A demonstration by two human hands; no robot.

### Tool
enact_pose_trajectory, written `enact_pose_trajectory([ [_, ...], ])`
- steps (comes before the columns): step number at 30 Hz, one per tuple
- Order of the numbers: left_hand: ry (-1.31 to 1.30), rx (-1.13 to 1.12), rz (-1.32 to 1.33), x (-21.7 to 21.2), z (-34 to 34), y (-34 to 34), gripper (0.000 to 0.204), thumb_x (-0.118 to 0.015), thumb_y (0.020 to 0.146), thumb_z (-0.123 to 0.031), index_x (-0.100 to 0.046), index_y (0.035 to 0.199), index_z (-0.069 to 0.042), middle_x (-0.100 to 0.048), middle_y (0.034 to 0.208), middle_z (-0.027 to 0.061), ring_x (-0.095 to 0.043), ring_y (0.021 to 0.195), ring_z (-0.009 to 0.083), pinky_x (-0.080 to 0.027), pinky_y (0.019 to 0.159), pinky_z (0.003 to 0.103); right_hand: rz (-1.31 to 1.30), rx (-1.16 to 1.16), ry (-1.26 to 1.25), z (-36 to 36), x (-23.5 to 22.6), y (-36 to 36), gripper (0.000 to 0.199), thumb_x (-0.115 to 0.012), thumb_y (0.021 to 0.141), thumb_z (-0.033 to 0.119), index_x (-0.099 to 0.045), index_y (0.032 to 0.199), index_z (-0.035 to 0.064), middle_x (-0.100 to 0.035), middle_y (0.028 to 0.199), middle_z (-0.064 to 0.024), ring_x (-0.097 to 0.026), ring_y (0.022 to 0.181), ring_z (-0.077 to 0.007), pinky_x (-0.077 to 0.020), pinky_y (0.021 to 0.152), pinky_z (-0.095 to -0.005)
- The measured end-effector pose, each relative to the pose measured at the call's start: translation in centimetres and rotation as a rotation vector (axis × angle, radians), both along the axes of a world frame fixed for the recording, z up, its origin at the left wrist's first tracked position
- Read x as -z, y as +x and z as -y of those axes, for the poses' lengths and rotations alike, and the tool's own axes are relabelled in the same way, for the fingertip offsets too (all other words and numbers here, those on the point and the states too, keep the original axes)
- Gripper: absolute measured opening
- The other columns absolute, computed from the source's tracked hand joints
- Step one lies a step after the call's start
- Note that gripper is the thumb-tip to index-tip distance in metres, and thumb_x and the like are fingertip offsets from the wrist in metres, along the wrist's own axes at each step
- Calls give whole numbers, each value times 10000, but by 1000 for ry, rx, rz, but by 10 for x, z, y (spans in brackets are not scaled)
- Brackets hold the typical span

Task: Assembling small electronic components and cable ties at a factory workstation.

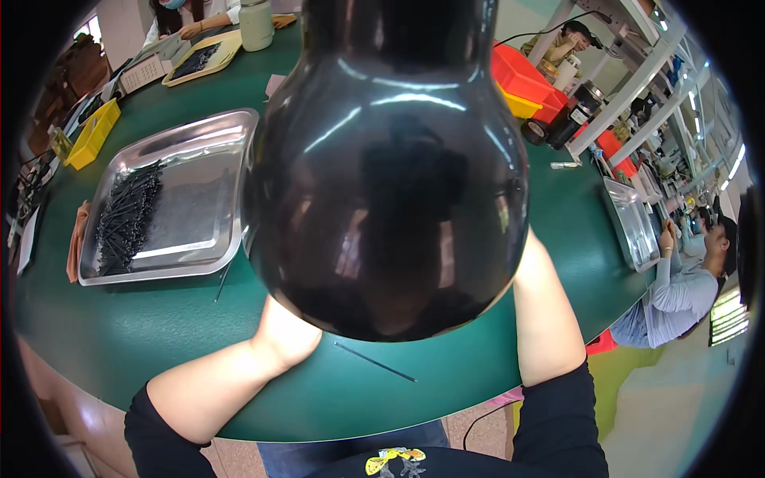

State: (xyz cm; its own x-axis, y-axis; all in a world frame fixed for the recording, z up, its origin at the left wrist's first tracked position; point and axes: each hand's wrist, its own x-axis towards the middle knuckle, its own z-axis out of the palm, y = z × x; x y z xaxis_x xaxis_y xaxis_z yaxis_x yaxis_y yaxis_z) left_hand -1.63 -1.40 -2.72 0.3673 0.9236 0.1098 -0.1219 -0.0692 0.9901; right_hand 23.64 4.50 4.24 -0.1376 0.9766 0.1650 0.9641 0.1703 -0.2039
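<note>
A large glossy black dome, which looks like a lamp shade, fills the middle of the view and covers most of both hands. Below its lower left edge the wrist and heel of my left hand show near the green table; its fingers are hidden. My right hand goes behind the shade's right side, with only the wrist area showing. What either hand holds cannot be seen. A thin black rod lies on the table between my forearms. To the left, a steel tray holds a pile of similar rods.
Another thin rod lies by the tray's near edge. A yellow bin stands at the far left, a pale green bottle at the back. Red bins and a shelf frame are at right. Other people sit around.
</note>
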Motion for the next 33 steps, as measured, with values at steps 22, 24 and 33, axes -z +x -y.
enact_pose_trajectory([
  [22, 184, -43, -270, -7, -6, -6, 144, -499, 869, -150, -570, 878, -25, -457, 647, -20, -395, 580, 61, -354, 538, 202, -153, 43, -84, -11, 16, 34, 267, -470, 767, 247, -575, 822, 8, -588, 792, -213, -568, 798, -349, -442, 713, -417],
  [24, -167, -62, -257, -15, -5, -6, 62, -536, 703, -18, -583, 741, -4, -599, 718, 84, -547, 637, 147, -444, 585, 274, -74, 43, -128, -10, 20, 31, 253, -478, 762, 237, -581, 816, 13, -590, 809, -201, -566, 801, -350, -441, 717, -421],
  [33, -106, 233, 55, -22, -6, 0, 195, -474, 870, -195, -550, 796, -31, -447, 605, -12, -403, 555, 47, -343, 516, 192, -1350, -441, -105, 10, 7, -26, 317, -520, 824, 111, -490, 1128, 27, -562, 1017, -59, -530, 936, -146, -440, 810, -292],
])
